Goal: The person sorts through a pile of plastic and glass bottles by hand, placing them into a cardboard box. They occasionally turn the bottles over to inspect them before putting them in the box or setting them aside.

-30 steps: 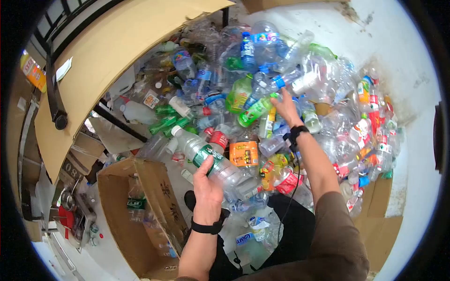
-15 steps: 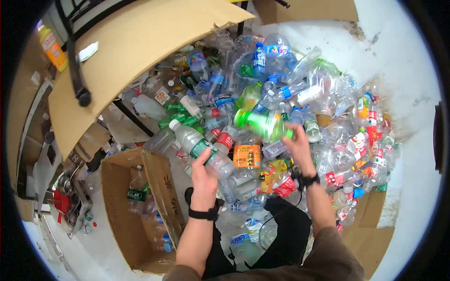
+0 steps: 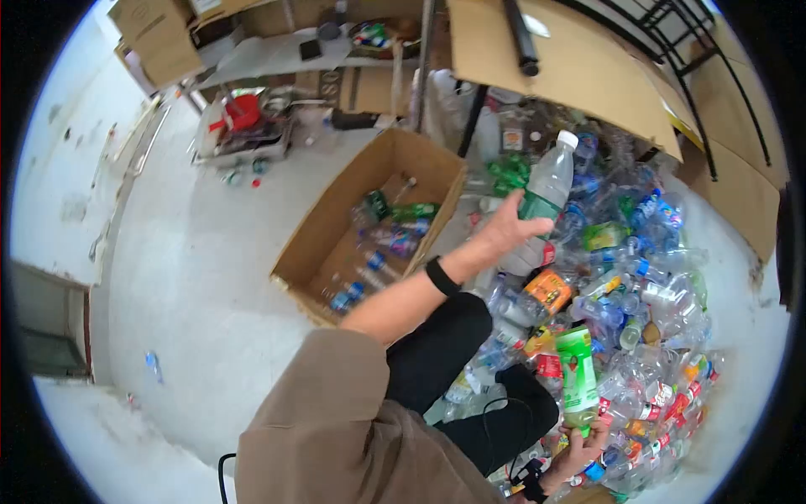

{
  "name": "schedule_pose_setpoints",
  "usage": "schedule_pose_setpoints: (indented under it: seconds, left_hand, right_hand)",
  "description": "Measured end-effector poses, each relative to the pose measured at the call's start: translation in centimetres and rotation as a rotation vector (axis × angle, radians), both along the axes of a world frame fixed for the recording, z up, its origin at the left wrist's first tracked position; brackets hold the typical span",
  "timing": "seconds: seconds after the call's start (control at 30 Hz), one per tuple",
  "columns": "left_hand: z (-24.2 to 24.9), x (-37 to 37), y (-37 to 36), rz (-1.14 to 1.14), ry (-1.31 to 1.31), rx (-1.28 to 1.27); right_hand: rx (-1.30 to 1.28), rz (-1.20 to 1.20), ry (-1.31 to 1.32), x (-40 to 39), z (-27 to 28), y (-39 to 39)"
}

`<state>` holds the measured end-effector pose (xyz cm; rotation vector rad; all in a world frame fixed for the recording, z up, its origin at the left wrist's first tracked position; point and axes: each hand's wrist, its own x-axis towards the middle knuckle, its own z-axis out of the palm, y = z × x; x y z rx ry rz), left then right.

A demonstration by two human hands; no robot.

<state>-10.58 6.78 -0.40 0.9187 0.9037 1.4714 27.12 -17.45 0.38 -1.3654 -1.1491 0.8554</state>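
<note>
My left hand (image 3: 509, 225) is closed around a large clear plastic bottle (image 3: 554, 172) with a white cap and a green label, tilted with its cap up, above the bottle heap. Lower down, my right hand (image 3: 578, 452) grips a smaller bottle with a bright green and white label (image 3: 578, 374) by its green-capped end, the other end pointing up. An orange-labelled bottle (image 3: 548, 290) lies in the pile between the two hands. Left of my left hand stands an open cardboard box (image 3: 312, 245) with several plastic bottles inside.
A big heap of mixed plastic bottles (image 3: 663, 294) covers the floor on the right. Above it is a cardboard-covered table (image 3: 571, 63) with dark legs. A tray of items with a red pan (image 3: 243, 112) is at the upper left. One small bottle (image 3: 154, 365) lies on the floor far left.
My view has swung left, bringing the whole box and more floor into sight. Both hands still hold their bottles; they are farther apart, and the green-labelled bottle is now nearer my body.
</note>
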Motion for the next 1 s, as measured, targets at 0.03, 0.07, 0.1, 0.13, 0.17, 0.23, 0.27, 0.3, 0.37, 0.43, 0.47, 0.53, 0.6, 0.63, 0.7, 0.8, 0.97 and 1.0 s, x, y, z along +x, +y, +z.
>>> schedule_pose_setpoints:
  seconds: [0.03,0.07,0.1,0.13,0.17,0.23,0.27,0.3,0.37,0.43,0.47,0.53,0.6,0.63,0.7,0.8,0.97,1.0]
  left_hand:
    - [-0.1,-2.4,-1.4,0.015,0.115,0.09]
    - [-0.6,-4.9,-3.5,0.052,0.116,0.028]
    - [-1.1,-7.7,-5.5,0.084,0.12,-0.027]
    - [-2.9,-10.4,-7.2,0.151,0.176,-0.111]
    - [-6.0,-13.2,-8.8,0.214,0.229,-0.197]
    - [-13.0,-19.1,-11.4,0.169,0.372,-0.447]
    - [-16.5,-21.3,-12.7,0.242,0.613,-0.574]
    - [-19.8,-23.3,-13.9,0.313,0.854,-0.697]
    - [-24.9,-26.3,-15.9,0.377,0.897,-0.836]
    - [-29.2,-27.5,-17.0,0.439,1.109,-1.003]
    - [-30.5,-27.7,-17.5,0.382,1.181,-1.084]
    - [-33.3,-28.7,-18.4,0.311,1.249,-1.158]
    - [-37.0,-29.5,-19.5,0.243,1.309,-1.293]
    - [-37.7,-29.4,-19.6,0.229,1.307,-1.291]
    - [-38.5,-29.1,-19.8,0.292,1.343,-1.343]
    - [-39.4,-28.7,-19.0,0.288,1.312,-1.417]
    - [-36.4,-27.9,-17.9,0.292,1.344,-1.468]
    - [-34.4,-27.9,-17.1,0.283,1.221,-1.38]
  right_hand:
    - [-0.037,0.032,-0.013,-0.1,-0.9,-0.6]
    - [-0.089,0.016,0.021,-0.5,-2.3,-1.4]
    - [-0.099,0.033,0.022,-1.7,-3.0,-1.7]
    - [-0.153,0.078,0.077,-3.2,-3.4,-2.0]
    - [-0.208,0.118,0.13,-4.1,-3.8,-2.2]
    - [-0.261,0.181,0.136,-4.8,-4.4,-2.2]
    - [-0.284,0.202,0.167,-5.2,-4.3,-1.9]
    - [-0.304,0.224,0.197,-5.8,-4.3,-1.4]
    - [-0.323,0.244,0.218,-6.5,-4.3,-0.7]
    - [-0.346,0.176,0.216,-6.2,-4.3,-0.4]
    - [-0.349,0.168,0.202,-5.9,-4.1,-0.5]
    - [-0.391,0.176,0.096,-5.4,-4.0,-0.5]
    - [-0.451,0.119,0.008,-5.5,-3.6,-0.4]
    - [-0.456,0.109,0.001,-5.4,-3.1,-0.7]
    - [-0.582,0.107,-0.11,-5.2,-2.1,-1.1]
    - [-0.574,0.058,-0.075,-6.1,-1.4,-0.4]
    - [-0.568,0.113,-0.159,-4.3,-2.7,-0.3]
    - [-0.569,0.116,-0.156,-5.3,-2.5,0.4]
